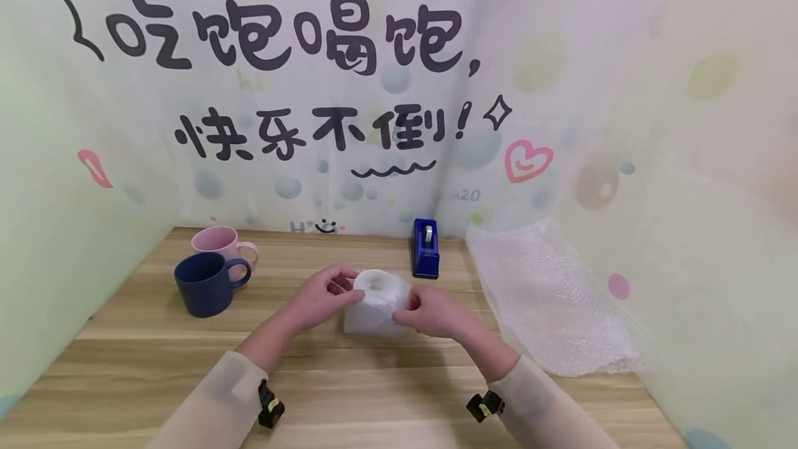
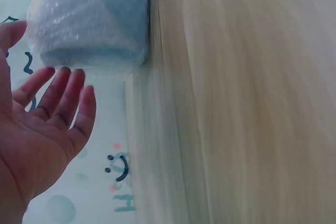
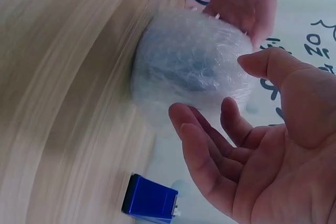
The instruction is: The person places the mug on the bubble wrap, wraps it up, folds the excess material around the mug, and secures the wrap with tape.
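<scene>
On the wooden table stands a squat bundle of bubble wrap [image 1: 377, 314] with a round hollow at its top. A bluish-grey thing shows dimly through the film in both wrist views; its kind is unclear. My left hand [image 1: 321, 298] is at the bundle's upper left, thumb and fingers spread loosely by the rim. At the other side my right hand [image 1: 434, 312] has its thumb and bent fingers against the wrapping. A gap shows between thumb and fingers of the right hand [image 3: 268, 129]. Contact of the left fingertips [image 2: 64, 71] with the wrapping cannot be made out.
A navy mug [image 1: 206, 286] and a pink mug [image 1: 218, 240] stand together at the left. Behind the bundle is a blue tape dispenser [image 1: 426, 248]. Sheets of bubble wrap [image 1: 555, 303] lie along the right table edge. A printed curtain [image 1: 324, 89] hangs behind the table.
</scene>
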Tool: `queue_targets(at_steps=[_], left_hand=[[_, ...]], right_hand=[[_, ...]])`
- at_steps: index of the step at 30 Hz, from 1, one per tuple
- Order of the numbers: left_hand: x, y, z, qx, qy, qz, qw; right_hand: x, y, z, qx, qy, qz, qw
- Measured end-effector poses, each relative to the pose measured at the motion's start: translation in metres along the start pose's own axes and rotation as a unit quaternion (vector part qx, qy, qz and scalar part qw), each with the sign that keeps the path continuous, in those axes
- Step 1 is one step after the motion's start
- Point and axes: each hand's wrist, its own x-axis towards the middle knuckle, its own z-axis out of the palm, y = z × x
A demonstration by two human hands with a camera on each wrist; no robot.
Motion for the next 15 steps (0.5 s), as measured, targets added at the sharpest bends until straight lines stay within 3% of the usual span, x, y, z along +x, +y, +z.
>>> queue_targets(at_steps=[4,7,11,15], left_hand=[[-0.007,0.0,-0.001,0.016,-0.018,0.001,0.9997],[-0.007,0.002,0.002,0.005,-0.018,-0.019,0.9996],[0.002,0.004,0.007,-0.033,0.009,-0.053,0.998],[0.02,0.007,0.012,-0.044,0.062,-0.071,0.9946]], right_hand=[[0.001,0.003,-0.002,0.046,-0.009,0.036,0.998],[0.006,0.003,-0.001,0.087,-0.008,0.056,0.995],[0.02,0.005,-0.001,0.128,0.025,0.059,0.99],[0.044,0.006,-0.002,0.149,0.076,0.053,0.984]])
